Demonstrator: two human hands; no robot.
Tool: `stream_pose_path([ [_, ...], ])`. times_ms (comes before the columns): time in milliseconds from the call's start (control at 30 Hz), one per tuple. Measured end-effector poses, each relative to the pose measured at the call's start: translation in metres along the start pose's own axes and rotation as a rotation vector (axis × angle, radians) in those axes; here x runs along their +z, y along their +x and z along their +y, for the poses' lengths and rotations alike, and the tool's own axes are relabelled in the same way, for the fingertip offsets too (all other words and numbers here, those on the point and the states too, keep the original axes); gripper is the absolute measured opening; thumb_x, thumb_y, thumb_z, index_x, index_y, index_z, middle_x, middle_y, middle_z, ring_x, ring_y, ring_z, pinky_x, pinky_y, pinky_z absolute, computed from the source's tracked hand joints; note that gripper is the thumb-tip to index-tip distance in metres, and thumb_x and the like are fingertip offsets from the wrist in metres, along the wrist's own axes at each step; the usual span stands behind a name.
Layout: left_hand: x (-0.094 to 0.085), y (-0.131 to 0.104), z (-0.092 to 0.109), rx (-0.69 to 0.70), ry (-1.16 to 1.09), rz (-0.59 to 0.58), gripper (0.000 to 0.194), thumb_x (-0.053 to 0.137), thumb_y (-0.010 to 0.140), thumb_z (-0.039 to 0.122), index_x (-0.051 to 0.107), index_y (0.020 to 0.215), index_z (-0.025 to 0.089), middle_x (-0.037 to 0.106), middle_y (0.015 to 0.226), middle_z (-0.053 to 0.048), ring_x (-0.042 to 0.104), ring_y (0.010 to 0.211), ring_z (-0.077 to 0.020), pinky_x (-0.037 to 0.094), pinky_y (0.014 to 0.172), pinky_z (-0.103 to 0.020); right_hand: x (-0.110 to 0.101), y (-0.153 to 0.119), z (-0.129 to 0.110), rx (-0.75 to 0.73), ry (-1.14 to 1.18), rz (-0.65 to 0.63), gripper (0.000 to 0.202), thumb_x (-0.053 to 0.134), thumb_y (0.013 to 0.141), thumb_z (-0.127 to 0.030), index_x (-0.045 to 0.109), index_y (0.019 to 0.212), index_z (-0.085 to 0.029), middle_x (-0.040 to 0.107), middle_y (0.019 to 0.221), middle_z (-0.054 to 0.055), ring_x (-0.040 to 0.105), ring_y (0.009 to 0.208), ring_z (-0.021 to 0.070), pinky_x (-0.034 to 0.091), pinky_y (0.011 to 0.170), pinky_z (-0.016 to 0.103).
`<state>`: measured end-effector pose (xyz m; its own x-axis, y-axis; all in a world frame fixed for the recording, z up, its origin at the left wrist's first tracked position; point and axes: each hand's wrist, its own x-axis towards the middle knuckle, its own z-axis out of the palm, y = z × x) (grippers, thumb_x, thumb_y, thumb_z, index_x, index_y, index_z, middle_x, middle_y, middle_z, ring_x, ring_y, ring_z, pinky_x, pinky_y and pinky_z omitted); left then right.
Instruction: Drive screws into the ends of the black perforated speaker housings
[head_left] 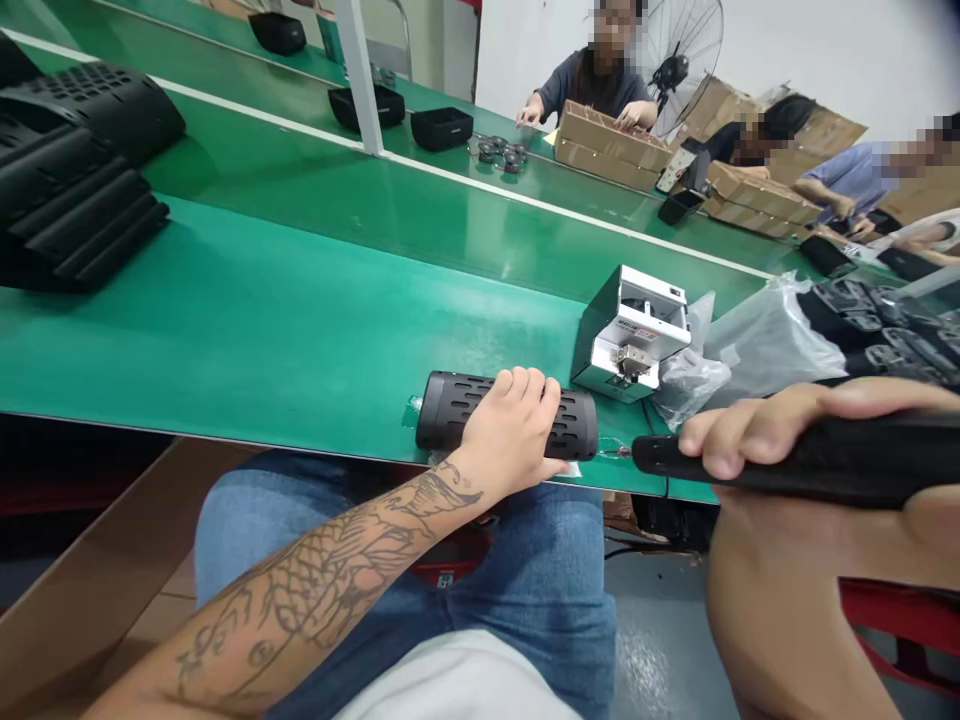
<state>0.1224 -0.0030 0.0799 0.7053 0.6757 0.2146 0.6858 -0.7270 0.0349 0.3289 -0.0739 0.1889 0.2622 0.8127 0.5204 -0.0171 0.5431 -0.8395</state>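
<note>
A black slotted housing (448,410) lies lengthwise near the front edge of the green table (300,330). My left hand (514,425) is wrapped over its middle from above and covers part of the slots. At the right, my right hand (780,430) grips a long black tool (862,460), whose narrow end points left toward the housing's right end. A small gap with something thin and shiny separates the tool tip from the housing. The rest of the tool runs out of view at the right edge.
A white and black box-shaped device (637,335) stands just behind the housing. Plastic bags (780,330) with black parts lie at the right. Black housings (82,190) are stacked at the left. People work across the table beside cardboard boxes (611,145); a post (360,80) rises there.
</note>
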Motion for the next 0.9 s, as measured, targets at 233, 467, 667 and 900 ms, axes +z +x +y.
stream_pose_path([
  [233, 0.0, 0.001, 0.0, -0.019, -0.019, 0.013, 0.105, 0.077, 0.079, 0.079, 0.058, 0.147, 0.001, 0.061, 0.134, -0.027, 0.053, 0.124, -0.0436, 0.035, 0.111, -0.052, 0.022, -0.014, 0.029, 0.009, 0.13, -0.08, 0.038, 0.075, 0.088, -0.054, 0.077, 0.106, -0.02, 0.063, 0.066, 0.004, 0.063, 0.048, 0.0234, 0.054, 0.049, 0.042],
  [467, 0.001, 0.002, 0.0, -0.021, -0.042, 0.011, 0.106, 0.079, 0.077, 0.078, 0.057, 0.147, 0.001, 0.062, 0.131, -0.025, 0.053, 0.122, -0.0427, 0.033, 0.111, -0.051, 0.029, -0.016, 0.044, 0.017, 0.074, -0.093, 0.037, 0.073, 0.09, -0.058, 0.073, 0.1, -0.022, 0.062, 0.066, 0.003, 0.06, 0.046, 0.0206, 0.055, 0.05, 0.04],
  [667, -0.001, 0.003, 0.0, -0.02, -0.039, 0.005, 0.102, 0.079, 0.077, 0.077, 0.059, 0.143, 0.002, 0.062, 0.128, -0.026, 0.054, 0.119, -0.0424, 0.034, 0.108, -0.05, 0.028, -0.013, 0.05, 0.019, 0.129, -0.174, 0.04, 0.075, 0.09, -0.059, 0.074, 0.097, -0.02, 0.062, 0.066, 0.002, 0.058, 0.044, 0.0181, 0.055, 0.048, 0.038],
  [900, -0.003, 0.005, 0.001, -0.023, -0.032, -0.004, 0.101, 0.076, 0.078, 0.08, 0.06, 0.14, 0.002, 0.062, 0.121, -0.023, 0.054, 0.114, -0.0404, 0.033, 0.106, -0.048, 0.024, -0.012, 0.056, 0.049, 0.191, -0.22, 0.031, 0.077, 0.088, -0.048, 0.074, 0.097, -0.018, 0.065, 0.068, 0.003, 0.06, 0.046, 0.0198, 0.056, 0.049, 0.04],
])
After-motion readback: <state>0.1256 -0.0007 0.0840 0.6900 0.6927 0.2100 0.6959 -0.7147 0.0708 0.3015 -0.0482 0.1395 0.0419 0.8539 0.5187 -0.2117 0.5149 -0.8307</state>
